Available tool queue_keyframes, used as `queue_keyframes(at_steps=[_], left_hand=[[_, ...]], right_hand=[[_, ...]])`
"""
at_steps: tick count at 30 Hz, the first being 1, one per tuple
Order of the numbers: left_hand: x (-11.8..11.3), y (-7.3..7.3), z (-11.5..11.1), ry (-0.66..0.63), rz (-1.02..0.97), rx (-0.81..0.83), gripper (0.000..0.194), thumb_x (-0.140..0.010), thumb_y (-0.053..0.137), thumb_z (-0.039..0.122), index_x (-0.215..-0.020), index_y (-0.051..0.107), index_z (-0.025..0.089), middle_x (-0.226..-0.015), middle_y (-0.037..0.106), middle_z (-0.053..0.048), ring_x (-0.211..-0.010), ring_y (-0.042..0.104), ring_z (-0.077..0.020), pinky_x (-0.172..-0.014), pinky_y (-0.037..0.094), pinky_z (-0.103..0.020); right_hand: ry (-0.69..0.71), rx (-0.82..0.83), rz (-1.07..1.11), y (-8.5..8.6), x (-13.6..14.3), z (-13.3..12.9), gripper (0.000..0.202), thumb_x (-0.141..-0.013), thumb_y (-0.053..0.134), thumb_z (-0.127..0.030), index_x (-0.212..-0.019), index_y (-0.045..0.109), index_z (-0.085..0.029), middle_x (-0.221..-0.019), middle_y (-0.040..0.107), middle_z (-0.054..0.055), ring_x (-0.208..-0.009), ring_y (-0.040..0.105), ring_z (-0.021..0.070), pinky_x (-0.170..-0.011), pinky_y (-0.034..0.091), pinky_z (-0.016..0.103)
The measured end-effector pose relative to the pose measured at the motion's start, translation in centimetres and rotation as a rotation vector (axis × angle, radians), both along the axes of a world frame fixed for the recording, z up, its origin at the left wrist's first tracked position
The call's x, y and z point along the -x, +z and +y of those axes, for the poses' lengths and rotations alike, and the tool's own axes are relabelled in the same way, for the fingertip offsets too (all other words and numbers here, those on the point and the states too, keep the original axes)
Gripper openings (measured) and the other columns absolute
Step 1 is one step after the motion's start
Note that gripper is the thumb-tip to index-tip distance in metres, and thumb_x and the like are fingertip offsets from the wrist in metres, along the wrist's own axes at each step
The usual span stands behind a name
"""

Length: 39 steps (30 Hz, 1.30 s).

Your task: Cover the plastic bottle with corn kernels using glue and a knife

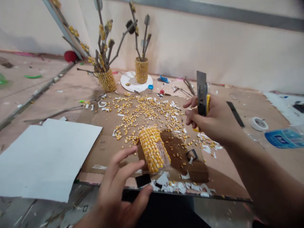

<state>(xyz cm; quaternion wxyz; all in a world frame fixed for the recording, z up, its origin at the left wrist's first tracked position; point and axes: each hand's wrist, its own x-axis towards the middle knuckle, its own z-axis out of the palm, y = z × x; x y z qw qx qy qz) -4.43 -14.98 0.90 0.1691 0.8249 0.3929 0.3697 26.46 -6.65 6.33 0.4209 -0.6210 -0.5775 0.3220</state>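
Note:
A cylinder covered in yellow corn kernels [153,148] lies on the brown cardboard [95,155], with a bare transparent patch on its right side. My left hand [123,186] is just left of it, fingers spread and holding nothing. Above and right of the cylinder, my right hand [209,117] is closed round a utility knife [201,91], whose wide blade points up. Loose corn kernels [147,109] are scattered over the cardboard behind the cylinder. White paper scraps [182,186] lie along the table's front edge.
Two corn-covered pots [106,80] with branches stand at the back, one on a white disc [125,83]. A white sheet [45,155] lies at left. A tape roll [258,123] and a blue-labelled bottle [285,138] are at right. A dark strip [235,114] lies behind my right wrist.

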Motion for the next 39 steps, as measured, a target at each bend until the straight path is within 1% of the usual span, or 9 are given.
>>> queue_keyframes(at_steps=[4, 6, 10, 13, 17, 21, 26, 32, 39], left_hand=[[2.3, 3.7, 2.1, -0.007, 0.004, -0.060, 0.025, -0.093, 0.066, 0.013, -0.114, 0.067, 0.026, -0.101, 0.075, -0.005, -0.095, 0.072, -0.0214, -0.081, 0.060, -0.031], [2.6, 5.6, 4.3, -0.009, 0.043, -0.025, 0.012, -0.096, 0.064, 0.017, -0.101, 0.069, 0.027, -0.078, 0.070, 0.001, -0.074, 0.068, -0.0176, -0.065, 0.056, -0.026], [0.5, 7.4, 10.0, 0.037, 0.076, -0.032, 0.021, -0.099, 0.054, 0.017, -0.102, 0.074, 0.025, -0.090, 0.075, -0.001, -0.083, 0.072, -0.0201, -0.073, 0.058, -0.031], [-1.8, 6.0, 14.5, 0.079, 0.034, -0.075, 0.023, -0.096, 0.055, 0.018, -0.110, 0.074, 0.020, -0.117, 0.072, -0.009, -0.109, 0.070, -0.0248, -0.094, 0.057, -0.039], [-2.9, 2.2, 18.7, 0.165, 0.083, 0.091, 0.024, -0.101, 0.051, 0.026, -0.090, 0.072, 0.019, -0.082, 0.071, -0.005, -0.081, 0.067, -0.0225, -0.093, 0.055, -0.043], [-2.2, 0.0, 19.7, 0.156, 0.094, -0.030, 0.026, -0.092, 0.056, 0.018, -0.111, 0.073, 0.020, -0.132, 0.068, -0.014, -0.126, 0.062, -0.0312, -0.110, 0.044, -0.053], [-1.5, 0.0, 19.9, 0.110, 0.156, 0.117, 0.019, -0.097, 0.052, 0.020, -0.091, 0.070, 0.022, -0.087, 0.075, -0.003, -0.089, 0.067, -0.0249, -0.103, 0.044, -0.049], [-0.9, -0.7, 20.4, 0.088, -0.111, 0.061, 0.032, -0.077, 0.052, 0.004, -0.098, 0.069, 0.021, -0.101, 0.067, -0.005, -0.097, 0.065, -0.0231, -0.090, 0.050, -0.038], [-1.4, -0.1, 20.2, 0.197, -0.636, 0.365, 0.027, -0.070, 0.067, 0.011, -0.095, 0.072, 0.019, -0.093, 0.069, -0.002, -0.084, 0.064, -0.0182, -0.082, 0.049, -0.033]], right_hand=[[-0.086, -0.140, 0.032, 0.8, 0.1, 3.2, 0.021, -0.086, 0.064, -0.011, -0.093, 0.050, -0.026, -0.106, 0.074, 0.005, -0.053, 0.061, 0.0103, -0.047, 0.048, 0.030], [-0.090, -0.153, 0.044, 0.4, 0.4, 4.3, 0.023, -0.085, 0.058, -0.008, -0.095, 0.047, -0.026, -0.117, 0.073, 0.007, -0.058, 0.064, 0.0119, -0.053, 0.052, 0.032], [0.020, -0.099, -0.228, -1.7, 1.4, 5.9, 0.030, -0.078, 0.053, 0.002, -0.094, 0.050, -0.024, -0.118, 0.074, 0.008, -0.092, 0.072, 0.0221, -0.078, 0.053, 0.037], [0.159, 0.023, -0.468, -3.2, 1.8, 6.5, 0.024, -0.082, 0.056, -0.001, -0.093, 0.057, -0.023, -0.101, 0.075, 0.007, -0.094, 0.069, 0.0233, -0.078, 0.048, 0.034], [0.198, 0.113, -0.540, -4.6, 1.8, 7.0, 0.009, -0.091, 0.060, -0.016, -0.087, 0.064, -0.022, -0.090, 0.076, 0.006, -0.083, 0.066, 0.0215, -0.070, 0.042, 0.031], [0.174, 0.207, -0.646, -5.5, 1.3, 7.5, 0.012, -0.088, 0.066, -0.021, -0.076, 0.066, -0.020, -0.079, 0.072, 0.008, -0.068, 0.058, 0.0192, -0.061, 0.033, 0.032], [0.150, 0.289, -0.714, -6.0, 1.4, 8.1, 0.011, -0.086, 0.067, -0.021, -0.076, 0.071, -0.020, -0.074, 0.070, 0.006, -0.059, 0.050, 0.0153, -0.059, 0.028, 0.031], [0.203, 0.313, -0.695, -6.8, 2.2, 8.1, 0.015, -0.090, 0.068, -0.031, -0.080, 0.075, -0.022, -0.072, 0.071, 0.004, -0.059, 0.055, 0.0156, -0.057, 0.030, 0.029], [0.230, 0.281, -0.746, -8.1, 2.4, 8.1, 0.016, -0.093, 0.066, -0.029, -0.083, 0.076, -0.021, -0.081, 0.077, 0.008, -0.064, 0.060, 0.0179, -0.059, 0.033, 0.029]])
